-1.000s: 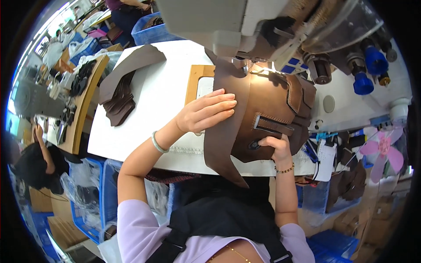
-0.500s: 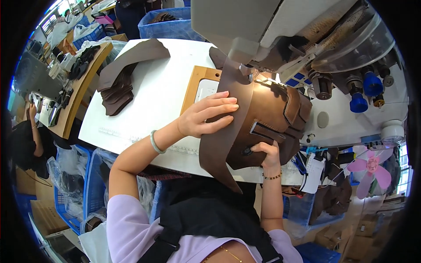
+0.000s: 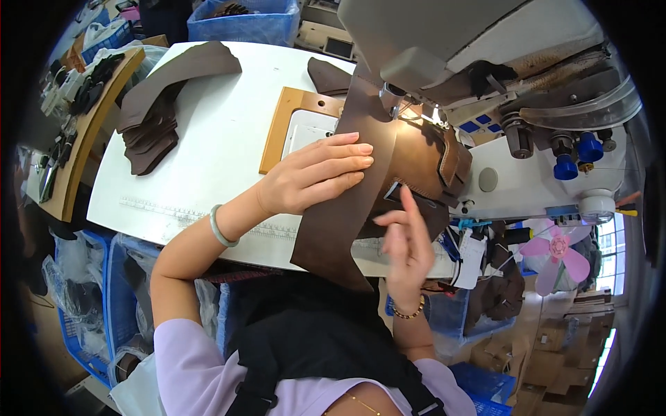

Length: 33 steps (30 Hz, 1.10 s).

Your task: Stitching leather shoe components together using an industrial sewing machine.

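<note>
Under the lit needle area of a sewing machine [image 3: 416, 119] lies a stitched brown leather piece [image 3: 414, 158] with a zipped slot. A long dark brown leather strip [image 3: 340, 222] runs along its left side, its pointed end hanging over the table's front edge. My left hand [image 3: 316, 173] rests flat on the strip, fingers stretched out and pressing it. My right hand [image 3: 409, 243] is lifted off the leather near the zipped slot, slightly blurred, with the index finger pointing up and the others loosely bent; nothing shows in it.
On the white table [image 3: 201, 139] a stack of cut leather pieces [image 3: 156, 118] lies at the left. A wooden frame [image 3: 281, 128] is set in the tabletop beside the machine. Blue crates [image 3: 243, 28] stand around the table, and a pink fan [image 3: 557, 247] is at the right.
My right hand has let go of the stitched leather and drawn back toward me. The left hand stays on the strip. The whole view has shifted a little.
</note>
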Each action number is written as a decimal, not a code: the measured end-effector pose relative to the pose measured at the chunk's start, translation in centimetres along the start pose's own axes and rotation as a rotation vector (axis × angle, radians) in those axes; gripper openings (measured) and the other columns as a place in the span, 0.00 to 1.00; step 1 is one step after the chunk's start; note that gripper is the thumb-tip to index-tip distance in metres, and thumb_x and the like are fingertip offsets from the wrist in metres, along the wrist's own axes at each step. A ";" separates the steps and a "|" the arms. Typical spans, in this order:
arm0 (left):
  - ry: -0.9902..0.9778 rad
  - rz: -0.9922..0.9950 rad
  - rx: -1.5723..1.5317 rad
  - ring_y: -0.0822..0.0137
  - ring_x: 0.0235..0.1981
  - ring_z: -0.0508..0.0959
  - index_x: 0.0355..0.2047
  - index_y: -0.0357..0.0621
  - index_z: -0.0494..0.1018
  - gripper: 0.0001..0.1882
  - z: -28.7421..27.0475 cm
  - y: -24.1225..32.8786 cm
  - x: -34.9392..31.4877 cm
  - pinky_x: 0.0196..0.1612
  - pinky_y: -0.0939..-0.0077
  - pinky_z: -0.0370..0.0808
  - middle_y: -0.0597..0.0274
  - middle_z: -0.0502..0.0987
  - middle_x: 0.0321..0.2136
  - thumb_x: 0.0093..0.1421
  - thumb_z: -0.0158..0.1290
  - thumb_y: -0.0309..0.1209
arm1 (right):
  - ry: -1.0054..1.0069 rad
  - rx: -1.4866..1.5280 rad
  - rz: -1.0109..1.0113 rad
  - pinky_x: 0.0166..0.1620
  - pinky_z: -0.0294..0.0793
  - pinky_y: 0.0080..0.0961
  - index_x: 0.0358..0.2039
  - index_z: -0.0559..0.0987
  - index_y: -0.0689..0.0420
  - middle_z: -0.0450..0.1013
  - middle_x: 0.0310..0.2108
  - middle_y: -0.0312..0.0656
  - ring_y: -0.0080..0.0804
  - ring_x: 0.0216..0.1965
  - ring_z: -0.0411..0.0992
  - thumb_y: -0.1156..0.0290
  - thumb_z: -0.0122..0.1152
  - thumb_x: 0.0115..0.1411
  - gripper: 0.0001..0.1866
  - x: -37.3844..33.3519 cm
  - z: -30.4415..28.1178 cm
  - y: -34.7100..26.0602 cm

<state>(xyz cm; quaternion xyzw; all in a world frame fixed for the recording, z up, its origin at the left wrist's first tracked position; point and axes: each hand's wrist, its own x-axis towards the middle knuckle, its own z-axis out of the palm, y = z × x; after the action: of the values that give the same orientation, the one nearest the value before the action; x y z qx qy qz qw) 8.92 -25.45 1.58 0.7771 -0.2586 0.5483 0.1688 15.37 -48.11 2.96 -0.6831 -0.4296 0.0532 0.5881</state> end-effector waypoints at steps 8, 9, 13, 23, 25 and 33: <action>-0.023 -0.031 0.001 0.46 0.50 0.77 0.36 0.28 0.75 0.13 -0.1 0.3 0.0 0.56 0.47 0.72 0.43 0.77 0.43 0.51 0.55 0.25 | -0.011 0.013 -0.033 0.31 0.65 0.11 0.62 0.64 0.65 0.71 0.35 0.36 0.12 0.25 0.63 0.80 0.60 0.60 0.29 -0.3 3.5 -0.8; -0.021 -0.034 -0.006 0.46 0.50 0.77 0.36 0.28 0.75 0.13 -0.1 0.3 -0.1 0.56 0.47 0.72 0.43 0.77 0.43 0.51 0.55 0.25 | -0.007 -0.003 -0.004 0.31 0.65 0.11 0.62 0.64 0.65 0.71 0.35 0.36 0.12 0.25 0.63 0.80 0.60 0.60 0.29 -0.5 3.6 -0.9; -0.023 -0.037 -0.004 0.46 0.50 0.77 0.36 0.28 0.74 0.12 -0.1 0.3 -0.1 0.56 0.47 0.72 0.43 0.77 0.43 0.52 0.55 0.25 | 0.027 0.099 0.082 0.30 0.66 0.11 0.61 0.66 0.64 0.74 0.36 0.38 0.12 0.25 0.65 0.81 0.60 0.60 0.28 -1.0 3.9 -0.9; -0.024 -0.052 -0.010 0.48 0.50 0.76 0.37 0.28 0.73 0.12 -0.1 0.3 0.2 0.56 0.50 0.73 0.45 0.76 0.44 0.52 0.54 0.23 | 0.545 0.112 0.210 0.49 0.66 0.22 0.53 0.63 0.63 0.68 0.45 0.43 0.24 0.43 0.66 0.76 0.58 0.62 0.21 -0.4 1.2 2.9; -0.022 -0.059 -0.007 0.48 0.50 0.76 0.37 0.28 0.73 0.13 0.1 0.4 0.1 0.56 0.50 0.73 0.45 0.77 0.44 0.52 0.55 0.23 | 0.540 0.124 0.165 0.57 0.63 0.27 0.56 0.62 0.63 0.67 0.49 0.44 0.29 0.48 0.66 0.75 0.61 0.61 0.26 0.1 0.5 3.5; -0.053 -0.047 0.060 0.43 0.51 0.75 0.39 0.39 0.76 0.15 0.0 1.1 0.4 0.56 0.44 0.71 0.41 0.75 0.46 0.49 0.58 0.23 | -0.123 0.874 0.516 0.55 0.68 0.25 0.55 0.67 0.62 0.70 0.50 0.40 0.27 0.51 0.69 0.77 0.63 0.56 0.26 2.2 -0.4 3.7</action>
<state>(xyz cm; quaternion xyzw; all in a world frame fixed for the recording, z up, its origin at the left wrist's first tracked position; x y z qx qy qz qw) 8.40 -26.49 1.95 0.8019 -0.2279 0.5312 0.1513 18.87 -46.76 0.92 -0.4528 -0.2182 0.4114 0.7603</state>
